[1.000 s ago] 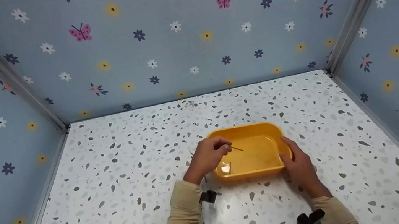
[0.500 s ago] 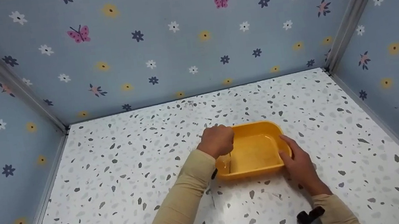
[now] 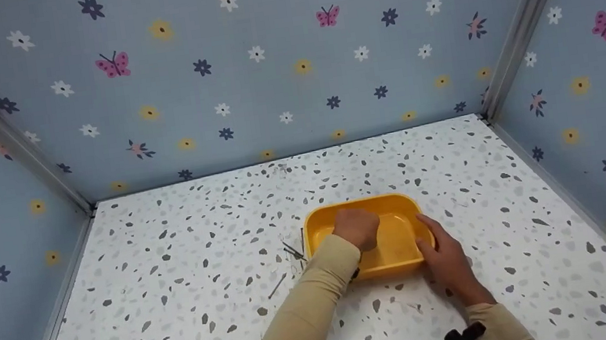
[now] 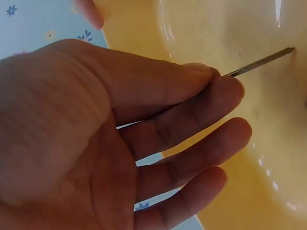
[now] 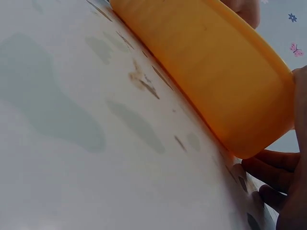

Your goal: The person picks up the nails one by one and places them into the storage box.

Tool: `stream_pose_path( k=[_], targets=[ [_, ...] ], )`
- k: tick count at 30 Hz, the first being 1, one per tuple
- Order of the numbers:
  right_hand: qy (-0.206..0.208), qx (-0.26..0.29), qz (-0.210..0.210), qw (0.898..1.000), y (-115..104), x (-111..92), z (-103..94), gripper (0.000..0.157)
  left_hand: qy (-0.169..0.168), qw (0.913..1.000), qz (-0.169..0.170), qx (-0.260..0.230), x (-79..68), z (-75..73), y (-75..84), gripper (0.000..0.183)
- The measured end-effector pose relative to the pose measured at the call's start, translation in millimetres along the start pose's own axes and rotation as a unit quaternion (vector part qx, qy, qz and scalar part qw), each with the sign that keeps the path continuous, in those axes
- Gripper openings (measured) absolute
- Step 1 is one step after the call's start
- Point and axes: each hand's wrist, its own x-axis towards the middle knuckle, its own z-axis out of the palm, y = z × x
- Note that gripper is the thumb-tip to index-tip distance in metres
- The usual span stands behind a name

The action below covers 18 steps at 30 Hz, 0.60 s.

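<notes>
Thumb and forefinger of my left hand [image 3: 359,228] pinch a thin metal nail [image 4: 261,62], whose pointed end sticks out over the yellow floor in the left wrist view. The other fingers of that hand extend loosely. In the head view the hand is inside a shallow yellow plastic tray [image 3: 392,269], with its back toward the camera, so the nail is hidden there. My right hand [image 3: 448,259] grips the tray's right end, thumb inside the rim and fingers around the outer wall; in the right wrist view its fingertips [image 5: 268,175] lie by the tray's bottom corner.
Several loose nails [image 3: 294,252] lie on the speckled white table [image 3: 191,301] just left of the tray, one apart nearer the front. Blue flowered panels [image 3: 246,95] enclose the table at back and sides. A black wrist camera [image 3: 464,338] sits on the right sleeve.
My left hand has turned over and reached farther right into the tray with the nail. The loose nails left of the tray show more plainly now. My right hand keeps its hold.
</notes>
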Motion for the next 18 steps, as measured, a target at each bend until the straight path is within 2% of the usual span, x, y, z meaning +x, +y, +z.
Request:
stream_pose_path(
  k=[5, 8, 15, 18],
  targets=[
    [-0.004, 0.002, -0.011, 1.0, -2.3, 2.2, 2.5, 0.052, 0.009, 0.9999, -0.008, -0.004, 3.0, 1.3, 7.0, 0.013],
    [-0.006, 0.0, -0.01, 1.0, -3.8, 3.2, 2.7, 0.052, 0.002, 0.9997, -0.009, -0.022, 4.1, -0.5, 8.2, 0.013],
    [-0.004, 0.003, -0.002, 1.0, -0.5, 1.0, 0.4, 0.051, -0.035, 0.9938, 0.026, -0.102, 1.2, -4.9, 12.9, 0.013],
    [-0.003, 0.002, 0.004, 1.0, 1.0, -0.9, -0.9, 0.052, -0.044, 0.9909, 0.036, -0.122, -2.0, -6.0, 14.3, 0.016]
  ],
)
